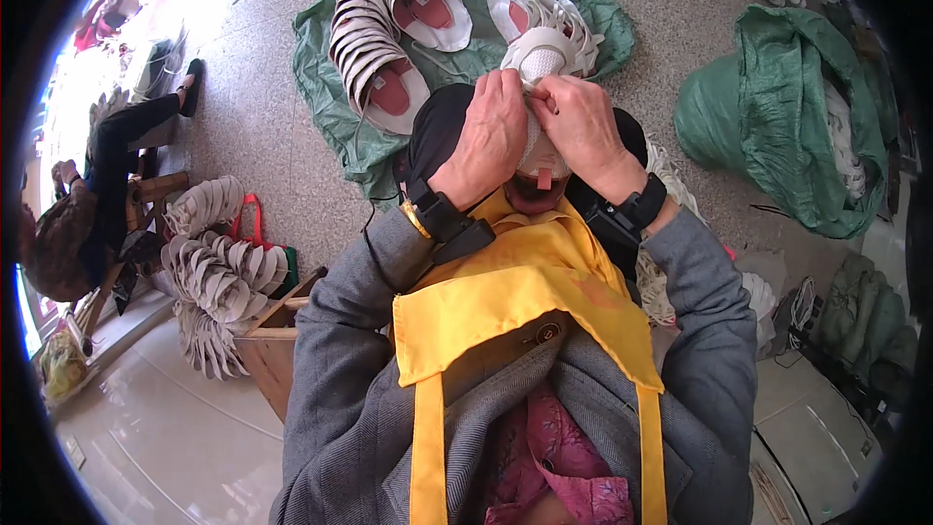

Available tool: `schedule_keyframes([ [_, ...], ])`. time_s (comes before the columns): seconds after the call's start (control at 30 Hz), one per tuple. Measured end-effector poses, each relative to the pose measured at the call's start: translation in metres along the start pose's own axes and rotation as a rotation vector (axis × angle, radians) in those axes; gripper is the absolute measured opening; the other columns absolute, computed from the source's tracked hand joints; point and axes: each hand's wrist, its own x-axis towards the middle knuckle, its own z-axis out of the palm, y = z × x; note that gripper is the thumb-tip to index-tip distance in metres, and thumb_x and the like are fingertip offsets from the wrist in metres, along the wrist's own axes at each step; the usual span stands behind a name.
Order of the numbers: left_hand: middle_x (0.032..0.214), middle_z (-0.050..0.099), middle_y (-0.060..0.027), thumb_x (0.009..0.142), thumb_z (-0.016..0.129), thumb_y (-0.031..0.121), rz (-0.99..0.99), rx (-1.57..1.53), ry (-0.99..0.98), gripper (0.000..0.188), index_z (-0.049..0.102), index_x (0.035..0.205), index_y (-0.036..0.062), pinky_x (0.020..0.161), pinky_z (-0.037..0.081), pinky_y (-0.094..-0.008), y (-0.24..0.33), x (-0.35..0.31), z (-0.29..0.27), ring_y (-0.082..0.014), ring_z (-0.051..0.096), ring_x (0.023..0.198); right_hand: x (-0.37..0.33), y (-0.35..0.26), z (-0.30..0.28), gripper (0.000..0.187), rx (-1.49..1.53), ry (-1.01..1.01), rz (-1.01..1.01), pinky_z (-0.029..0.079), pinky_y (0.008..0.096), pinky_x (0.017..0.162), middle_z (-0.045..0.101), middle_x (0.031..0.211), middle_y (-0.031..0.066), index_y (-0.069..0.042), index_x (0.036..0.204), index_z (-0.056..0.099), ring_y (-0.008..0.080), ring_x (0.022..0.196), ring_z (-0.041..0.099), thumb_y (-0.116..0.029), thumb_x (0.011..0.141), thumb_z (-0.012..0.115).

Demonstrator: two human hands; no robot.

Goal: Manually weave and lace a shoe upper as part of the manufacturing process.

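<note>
Both hands, left hand (489, 131) and right hand (581, 126), pinch white shoe upper (540, 63) between fingers; its long axis points away from body.

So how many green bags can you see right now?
2. One green bag lies spread flat on the floor ahead, with stacks of shoe uppers on it. The other stands bulging at the right. More may be hidden.

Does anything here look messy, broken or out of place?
Nothing looks damaged. Both hands, left hand and right hand, grip a white shoe upper. Stacks of shoe uppers lie on a rumpled green sheet on the floor, tidy enough.
</note>
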Motion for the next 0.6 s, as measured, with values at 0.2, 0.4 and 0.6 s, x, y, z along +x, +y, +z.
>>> schedule_keyframes([
  [0.2, 0.100, 0.053, -0.0251, 0.083, 0.052, -0.006, -0.036, -0.134, 0.098, 0.024, 0.050, 0.106, -0.0052, 0.086, 0.046, -0.0506, 0.002, 0.001, 0.003, -0.0457, 0.053, 0.099, 0.002, -0.003, -0.004, 0.017, 0.015, -0.029, 0.020, 0.054, 0.0481, 0.074, 0.070, 0.087, 0.0210, 0.000, 0.085, 0.066, 0.0401, 0.086, 0.068, -0.015, 0.087, 0.074],
  [0.4, 0.094, 0.054, -0.0240, 0.084, 0.050, -0.008, -0.077, -0.208, 0.167, 0.019, 0.049, 0.102, -0.0025, 0.081, 0.046, -0.0511, 0.003, 0.002, 0.006, -0.0462, 0.055, 0.094, 0.002, -0.004, -0.001, 0.020, 0.022, -0.008, 0.071, 0.054, 0.0478, 0.071, 0.069, 0.084, 0.0208, 0.001, 0.085, 0.065, 0.0397, 0.083, 0.068, -0.016, 0.087, 0.076],
  [0.6, 0.094, 0.054, -0.0234, 0.083, 0.051, -0.009, -0.080, -0.221, 0.187, 0.019, 0.049, 0.101, -0.0019, 0.079, 0.047, -0.0507, 0.005, 0.002, 0.007, -0.0456, 0.056, 0.093, -0.003, 0.000, 0.008, 0.019, -0.025, 0.061, 0.044, 0.054, 0.0467, 0.069, 0.067, 0.083, 0.0179, -0.001, 0.087, 0.063, 0.0388, 0.079, 0.068, -0.016, 0.088, 0.075],
])
